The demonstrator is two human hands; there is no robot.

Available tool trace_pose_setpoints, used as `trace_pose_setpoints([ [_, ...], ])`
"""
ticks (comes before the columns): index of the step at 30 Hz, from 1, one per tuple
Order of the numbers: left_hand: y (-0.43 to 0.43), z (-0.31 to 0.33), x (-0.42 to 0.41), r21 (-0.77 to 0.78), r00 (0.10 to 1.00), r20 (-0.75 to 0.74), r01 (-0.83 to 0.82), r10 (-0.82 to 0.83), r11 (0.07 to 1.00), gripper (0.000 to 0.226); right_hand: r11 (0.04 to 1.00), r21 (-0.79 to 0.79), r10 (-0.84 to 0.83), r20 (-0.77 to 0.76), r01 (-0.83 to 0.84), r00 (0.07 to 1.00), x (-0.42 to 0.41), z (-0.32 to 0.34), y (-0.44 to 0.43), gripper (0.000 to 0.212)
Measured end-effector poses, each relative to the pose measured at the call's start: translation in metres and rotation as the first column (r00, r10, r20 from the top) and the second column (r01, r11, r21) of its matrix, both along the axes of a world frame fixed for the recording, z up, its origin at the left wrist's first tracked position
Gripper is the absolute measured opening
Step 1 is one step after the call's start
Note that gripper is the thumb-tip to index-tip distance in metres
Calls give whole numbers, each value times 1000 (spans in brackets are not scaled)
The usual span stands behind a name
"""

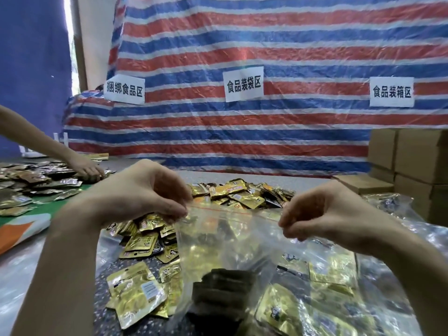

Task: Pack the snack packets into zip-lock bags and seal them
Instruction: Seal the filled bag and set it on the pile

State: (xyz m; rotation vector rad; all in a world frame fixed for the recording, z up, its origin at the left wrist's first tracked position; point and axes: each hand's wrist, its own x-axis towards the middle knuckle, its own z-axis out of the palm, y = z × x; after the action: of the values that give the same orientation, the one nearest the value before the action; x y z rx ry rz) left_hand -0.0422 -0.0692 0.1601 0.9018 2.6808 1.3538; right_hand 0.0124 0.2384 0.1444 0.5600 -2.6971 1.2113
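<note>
The left hand [145, 190] is closed on the left end of the top edge of the zip-lock bag [242, 241], which is pinched between thumb and fingers. The right end is pinched by the right hand [322, 212]. The bag is held above the middle of the bench [303, 178], over heaped gold snack packets [240, 194]. Dark packets [223, 287] are seen inside it.

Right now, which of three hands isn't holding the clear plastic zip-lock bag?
The other person's hand, far left, on the dark foil packets; left hand and right hand pinch the bag.
</note>
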Motion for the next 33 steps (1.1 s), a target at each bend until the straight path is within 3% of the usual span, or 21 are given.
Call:
trace_pose_setpoints([
  [5, 4, 1, 0, -55, 997, -79, -29, 25, 998, 14, 1000, -2, -7, -27, 7, 1000, 4, 2, 1, 15],
  [13, 7, 2, 4, 85, 990, -101, 106, -97, 991, 21, 993, -52, -108, 5, 108, 994, 3, 0, 1, 27],
  [17, 19, 2, 5, 57, 988, -121, 101, -94, 993, 27, 981, 103, -159, -54, 164, 986, 4, 0, -7, 30],
  [22, 44, 5, 17, -28, 968, -213, 128, -131, 991, 25, 964, 246, -39, -241, 100, 970, 18, -1, -38, 64],
  [24, 53, 6, 22, -45, 956, -257, 138, -145, 989, 27, 968, 221, -39, -322, 115, 946, 20, -7, -54, 55],
  [28, 62, 5, 28, -54, 938, -312, 139, -149, 989, 27, 988, 109, -66, -366, 113, 928, 15, -17, -71, 15],
  [33, 59, 6, 27, -61, 939, -305, 149, -160, 987, 21, 993, 14, -102, -387, 116, 916, 15, -19, -71, 6],
])
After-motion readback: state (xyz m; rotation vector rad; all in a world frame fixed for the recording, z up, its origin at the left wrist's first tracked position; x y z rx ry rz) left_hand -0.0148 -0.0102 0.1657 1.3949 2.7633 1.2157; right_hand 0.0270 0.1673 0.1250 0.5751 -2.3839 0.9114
